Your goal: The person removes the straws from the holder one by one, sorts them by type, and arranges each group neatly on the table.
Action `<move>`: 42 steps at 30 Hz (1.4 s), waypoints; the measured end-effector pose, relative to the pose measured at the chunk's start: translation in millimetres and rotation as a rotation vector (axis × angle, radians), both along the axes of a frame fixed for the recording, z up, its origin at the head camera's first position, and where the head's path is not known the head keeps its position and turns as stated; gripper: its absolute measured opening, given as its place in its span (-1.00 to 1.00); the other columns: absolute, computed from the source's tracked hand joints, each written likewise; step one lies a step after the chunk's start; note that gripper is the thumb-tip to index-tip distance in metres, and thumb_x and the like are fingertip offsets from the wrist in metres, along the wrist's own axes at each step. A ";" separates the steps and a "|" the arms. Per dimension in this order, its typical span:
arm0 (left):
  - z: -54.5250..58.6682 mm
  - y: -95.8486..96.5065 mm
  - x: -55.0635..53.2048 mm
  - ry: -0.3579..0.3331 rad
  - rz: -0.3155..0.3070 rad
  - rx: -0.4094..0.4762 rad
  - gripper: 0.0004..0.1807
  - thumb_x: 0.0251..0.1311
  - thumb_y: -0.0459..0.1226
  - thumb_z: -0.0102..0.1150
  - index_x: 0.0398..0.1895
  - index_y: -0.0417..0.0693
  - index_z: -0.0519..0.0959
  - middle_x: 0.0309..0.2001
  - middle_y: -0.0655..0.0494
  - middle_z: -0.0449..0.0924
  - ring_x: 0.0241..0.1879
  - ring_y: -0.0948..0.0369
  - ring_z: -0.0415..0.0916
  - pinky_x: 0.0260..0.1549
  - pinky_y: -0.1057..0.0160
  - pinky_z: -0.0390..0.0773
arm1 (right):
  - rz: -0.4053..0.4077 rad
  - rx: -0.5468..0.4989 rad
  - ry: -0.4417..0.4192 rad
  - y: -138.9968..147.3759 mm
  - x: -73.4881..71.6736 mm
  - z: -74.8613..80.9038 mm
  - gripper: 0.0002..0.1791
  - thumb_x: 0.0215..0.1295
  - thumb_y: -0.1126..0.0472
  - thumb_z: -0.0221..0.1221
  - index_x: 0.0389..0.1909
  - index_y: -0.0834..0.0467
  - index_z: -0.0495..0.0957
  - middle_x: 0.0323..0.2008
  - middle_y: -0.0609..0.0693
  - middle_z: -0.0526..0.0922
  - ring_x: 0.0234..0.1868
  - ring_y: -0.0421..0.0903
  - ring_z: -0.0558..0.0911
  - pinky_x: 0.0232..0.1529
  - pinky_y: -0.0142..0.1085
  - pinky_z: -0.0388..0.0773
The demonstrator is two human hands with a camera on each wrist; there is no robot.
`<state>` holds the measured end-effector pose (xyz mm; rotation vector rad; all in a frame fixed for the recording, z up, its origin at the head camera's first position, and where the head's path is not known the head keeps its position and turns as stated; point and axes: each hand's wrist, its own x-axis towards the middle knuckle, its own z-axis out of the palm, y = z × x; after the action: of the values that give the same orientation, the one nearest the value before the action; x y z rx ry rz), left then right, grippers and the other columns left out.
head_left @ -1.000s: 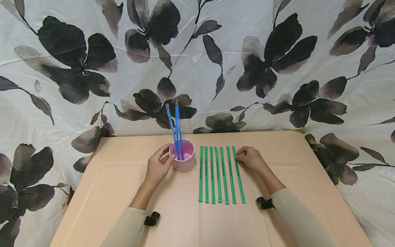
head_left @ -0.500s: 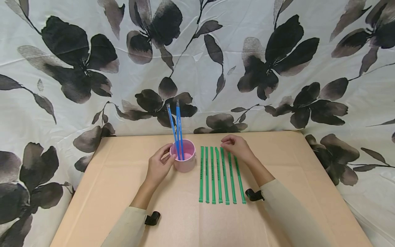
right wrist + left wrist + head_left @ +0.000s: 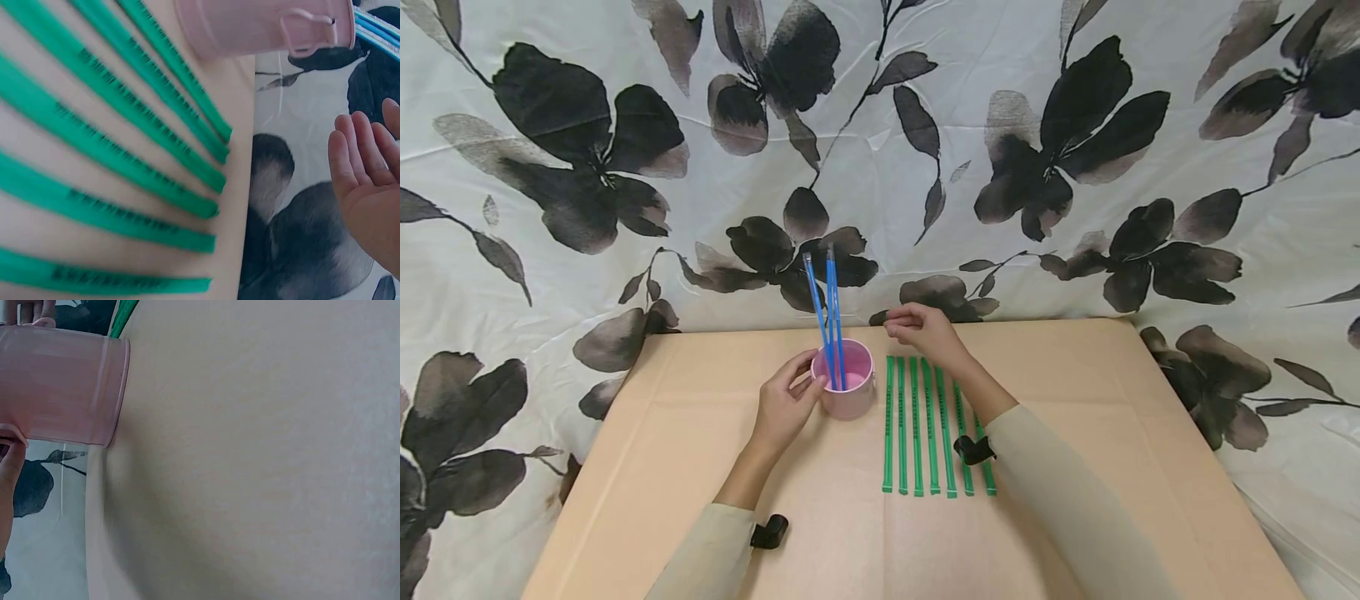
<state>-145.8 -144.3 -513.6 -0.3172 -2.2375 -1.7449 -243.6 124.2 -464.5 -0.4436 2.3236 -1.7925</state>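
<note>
Across the desk, seven green strips lie side by side, their dark printing illegible. Left hand grips the pink bucket holding blue sticks; right hand, unclenched, fingers loosely bent, hovers past the strips' far ends.

Three sticks stand in the bucket, left of the strips on the table.

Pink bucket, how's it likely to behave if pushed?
The pink bucket could tip, since the blue sticks rise above its rim. If toppled, it might roll on its rounded wall. The left hand holding it should steady it.
</note>
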 end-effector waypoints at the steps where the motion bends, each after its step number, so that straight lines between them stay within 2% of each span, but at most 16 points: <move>1: -0.1 -0.5 0.3 -0.002 -0.003 -0.001 -0.50 0.33 -0.37 0.33 0.32 -0.26 0.53 0.25 -0.25 0.59 0.28 -0.14 0.56 0.22 0.32 0.65 | 0.006 -0.008 -0.005 -5.0 -0.8 2.1 -0.64 0.45 0.26 0.27 0.19 0.28 0.60 0.08 0.24 0.73 0.06 -0.01 0.74 0.09 -0.22 0.81; 4: 0.3 -1.4 1.5 -0.006 -0.009 0.002 -0.51 0.33 -0.37 0.33 0.32 -0.26 0.52 0.25 -0.24 0.59 0.28 -0.12 0.56 0.22 0.31 0.65 | 0.030 -0.009 -0.007 -19.9 -3.1 8.7 -0.60 0.46 0.27 0.25 0.25 0.31 0.56 0.12 0.25 0.72 0.14 0.06 0.71 0.14 -0.15 0.79; 7: 0.8 -1.7 2.5 -0.005 -0.012 0.006 -0.50 0.33 -0.39 0.33 0.32 -0.29 0.52 0.25 -0.24 0.59 0.28 -0.12 0.56 0.23 0.30 0.65 | 0.043 -0.005 0.003 -33.4 -5.4 14.5 -0.57 0.48 0.28 0.23 0.30 0.32 0.53 0.13 0.23 0.72 0.19 0.08 0.69 0.16 -0.17 0.78; 13: 1.2 -2.9 3.1 0.022 -0.022 0.007 -0.50 0.33 -0.39 0.32 0.32 -0.33 0.51 0.24 -0.30 0.58 0.27 -0.20 0.55 0.22 0.27 0.65 | 0.058 -0.002 0.016 -54.7 -9.1 23.5 -0.53 0.48 0.25 0.23 0.34 0.32 0.49 0.16 0.20 0.71 0.19 0.06 0.70 0.16 -0.21 0.78; 22: 1.2 -4.4 3.1 0.054 -0.017 -0.031 -0.47 0.35 -0.40 0.30 0.35 -0.36 0.48 0.23 -0.29 0.58 0.23 -0.20 0.57 0.19 0.28 0.68 | 0.076 -0.053 -0.009 -77.2 -13.0 29.8 -0.55 0.49 0.26 0.22 0.32 0.29 0.51 0.14 0.23 0.70 0.18 0.08 0.70 0.17 -0.17 0.77; 27: 1.5 -3.4 2.5 0.037 -0.018 -0.024 -0.46 0.33 -0.43 0.31 0.35 -0.37 0.48 0.21 -0.31 0.59 0.23 -0.21 0.57 0.19 0.24 0.68 | 0.051 -0.057 -0.021 -83.1 -14.6 30.6 -0.58 0.48 0.28 0.22 0.29 0.29 0.52 0.08 0.23 0.73 0.09 0.08 0.74 0.08 -0.22 0.81; 35: -1.3 5.3 -4.6 0.039 0.007 -0.019 -0.46 0.30 -0.53 0.27 0.33 -0.54 0.42 0.20 -0.47 0.54 0.23 -0.35 0.52 0.22 -0.03 0.64 | 0.013 -0.059 0.004 -83.2 -24.6 26.4 -0.71 0.45 0.31 0.25 0.12 0.33 0.59 -0.08 0.23 0.73 -0.12 0.01 0.76 -0.05 -0.23 0.85; 38: -2.6 7.0 -6.5 0.050 0.023 -0.030 -0.47 0.30 -0.50 0.29 0.32 -0.50 0.45 0.20 -0.42 0.57 0.22 -0.30 0.55 0.20 0.03 0.67 | 0.007 -0.065 0.016 -81.2 -27.1 26.8 -0.73 0.44 0.33 0.26 0.08 0.33 0.59 -0.11 0.23 0.73 -0.15 0.03 0.76 -0.09 -0.25 0.86; 42: -3.7 7.7 -8.0 0.064 0.030 -0.024 -0.47 0.32 -0.43 0.33 0.33 -0.40 0.49 0.20 -0.32 0.60 0.22 -0.22 0.58 0.19 0.14 0.69 | 0.007 -0.080 0.008 -77.0 -29.8 30.8 -0.76 0.45 0.33 0.25 0.05 0.34 0.58 -0.11 0.24 0.72 -0.07 0.14 0.75 -0.09 -0.26 0.86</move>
<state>-153.8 -136.6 -517.4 -0.3372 -2.2089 -1.6697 -273.4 47.2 -433.8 -0.4709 2.2590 -1.8887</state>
